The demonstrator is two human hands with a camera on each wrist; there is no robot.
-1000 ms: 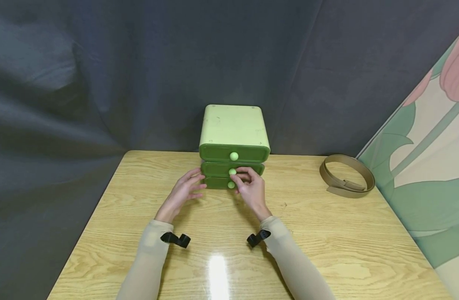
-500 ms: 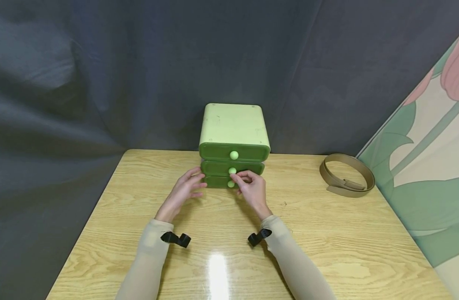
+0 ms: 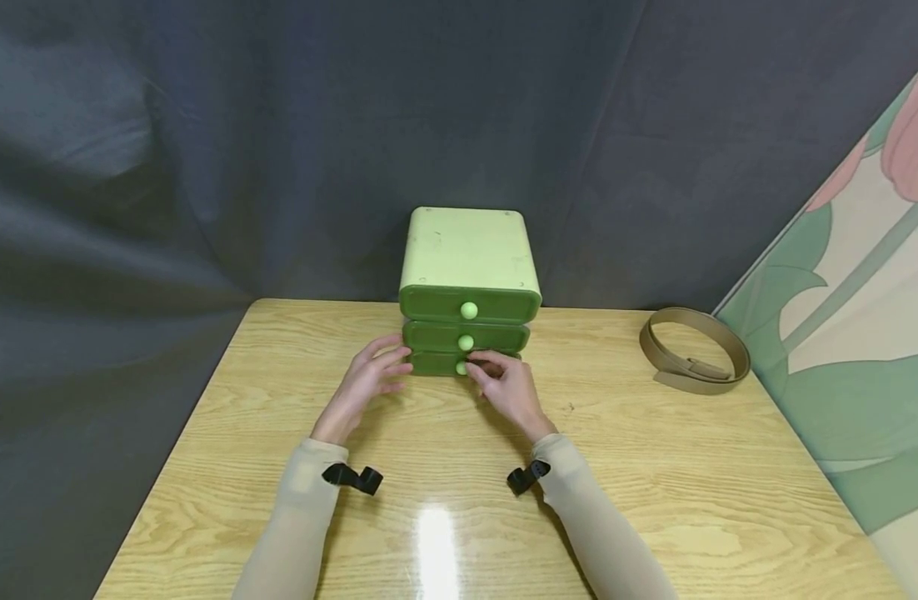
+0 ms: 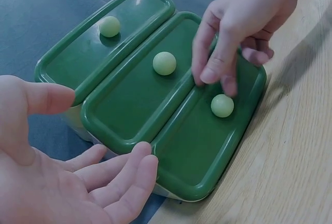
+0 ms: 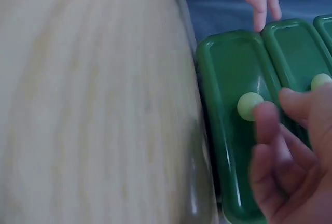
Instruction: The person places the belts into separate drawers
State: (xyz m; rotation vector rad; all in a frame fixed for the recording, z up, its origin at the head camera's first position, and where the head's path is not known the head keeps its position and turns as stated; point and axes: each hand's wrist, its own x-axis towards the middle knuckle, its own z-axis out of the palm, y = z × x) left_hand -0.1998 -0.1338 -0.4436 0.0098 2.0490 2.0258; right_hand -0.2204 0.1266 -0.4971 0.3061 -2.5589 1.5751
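Note:
A small three-drawer cabinet [image 3: 468, 248] with a pale green body stands at the back of the table. Its dark green drawer fronts each carry a round pale knob, and all three look pushed in. My right hand [image 3: 506, 387] is beside the bottom knob [image 4: 222, 106], thumb and forefinger apart, a fingertip close to it; the right wrist view shows that fingertip [image 5: 266, 115] overlapping the knob's edge. The middle knob [image 4: 164, 63] is free of any hand. At the cabinet's left side, my left hand [image 3: 361, 387] is spread with loose fingers, fingertips right at the drawer edges, holding nothing.
A brown coiled belt [image 3: 695, 354] lies on the wooden table [image 3: 639, 483] at the right. Behind the cabinet hangs a dark curtain [image 3: 339, 150]. A flower-patterned panel [image 3: 856, 333] borders the table's right side.
My right hand has let go of the middle knob and moved down and slightly right to the bottom knob. The left hand has stayed at the cabinet's left side.

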